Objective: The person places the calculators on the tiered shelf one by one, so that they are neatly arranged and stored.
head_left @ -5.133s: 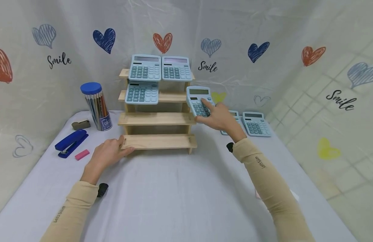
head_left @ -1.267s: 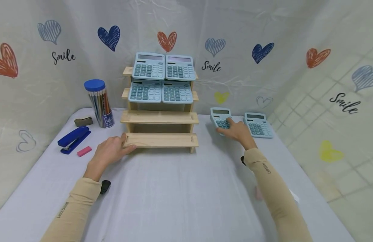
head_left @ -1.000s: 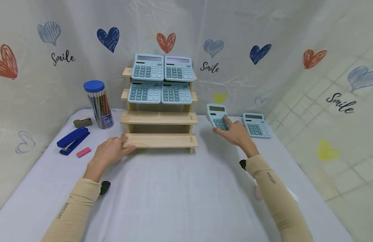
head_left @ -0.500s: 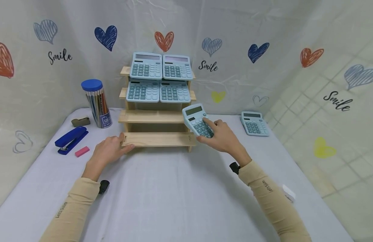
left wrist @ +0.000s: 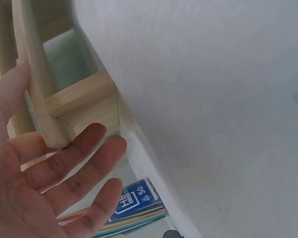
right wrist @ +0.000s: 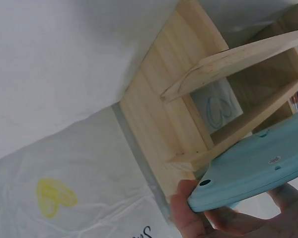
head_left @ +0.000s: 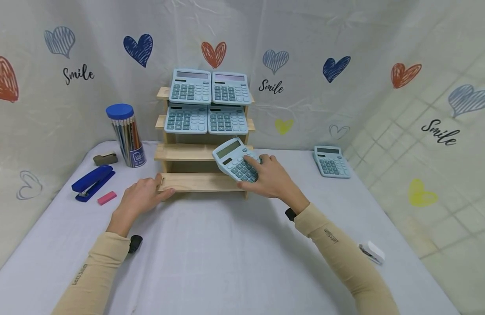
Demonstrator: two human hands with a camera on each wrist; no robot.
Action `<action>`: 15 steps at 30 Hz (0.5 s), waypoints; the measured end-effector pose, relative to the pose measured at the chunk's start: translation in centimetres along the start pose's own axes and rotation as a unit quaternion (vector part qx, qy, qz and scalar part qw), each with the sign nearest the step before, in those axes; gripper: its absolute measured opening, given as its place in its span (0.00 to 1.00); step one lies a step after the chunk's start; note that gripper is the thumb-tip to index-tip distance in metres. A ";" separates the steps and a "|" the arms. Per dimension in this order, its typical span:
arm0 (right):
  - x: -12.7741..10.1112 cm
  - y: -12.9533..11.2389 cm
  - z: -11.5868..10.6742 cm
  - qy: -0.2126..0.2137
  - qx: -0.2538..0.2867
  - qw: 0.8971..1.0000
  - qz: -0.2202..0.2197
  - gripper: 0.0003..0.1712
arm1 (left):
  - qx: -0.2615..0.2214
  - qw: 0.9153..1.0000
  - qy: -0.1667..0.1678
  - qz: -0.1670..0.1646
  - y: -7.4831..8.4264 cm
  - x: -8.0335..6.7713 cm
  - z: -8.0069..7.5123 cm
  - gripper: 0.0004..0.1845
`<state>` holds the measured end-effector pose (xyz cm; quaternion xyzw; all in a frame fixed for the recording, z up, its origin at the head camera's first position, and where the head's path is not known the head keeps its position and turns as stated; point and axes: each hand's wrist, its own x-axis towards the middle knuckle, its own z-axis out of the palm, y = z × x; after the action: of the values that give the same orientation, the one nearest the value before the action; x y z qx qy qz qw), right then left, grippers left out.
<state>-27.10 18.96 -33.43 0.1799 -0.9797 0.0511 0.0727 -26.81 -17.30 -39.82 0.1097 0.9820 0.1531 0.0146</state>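
My right hand (head_left: 267, 177) grips a light blue calculator (head_left: 236, 159) and holds it tilted in the air in front of the lower tiers of a stepped wooden rack (head_left: 187, 152). In the right wrist view the calculator's underside (right wrist: 253, 173) rests on my fingers beside the rack's right end (right wrist: 164, 129). My left hand (head_left: 141, 197) rests with straight fingers against the left end of the bottom shelf (left wrist: 37, 99). Two calculators (head_left: 208, 86) sit on the top tier and two more (head_left: 206, 119) on the second tier.
Another calculator (head_left: 330, 161) lies on the white table at the right. At the left stand a pencil tub with a blue lid (head_left: 126, 136), a blue stapler (head_left: 92, 183), a pink eraser (head_left: 106, 197) and a tape dispenser (head_left: 105, 158). A small white object (head_left: 373, 252) lies front right.
My right hand picked one calculator up off the table at the right and carried it left, to the front of the rack. The left hand stayed on the bottom shelf.
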 end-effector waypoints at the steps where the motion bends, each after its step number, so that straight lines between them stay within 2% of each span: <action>1: 0.3 -0.2 0.1 0.003 -0.005 1.000 -0.004 0.51 | -0.001 1.000 0.001 0.000 0.0 0.0 0.0 0.46; 7: 2.2 -1.6 0.4 0.011 -0.015 1.000 -0.010 0.49 | 0.000 1.000 0.003 -0.001 0.0 -0.1 0.0 0.45; 15: 4.6 -4.2 1.2 0.013 -0.023 1.000 0.017 0.53 | 0.002 1.000 0.003 0.001 -0.1 0.0 0.1 0.45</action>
<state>-29.98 13.28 -33.52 0.1613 -0.9824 0.0321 0.0890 -26.78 -17.34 -39.94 0.1104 0.9823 0.1511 0.0113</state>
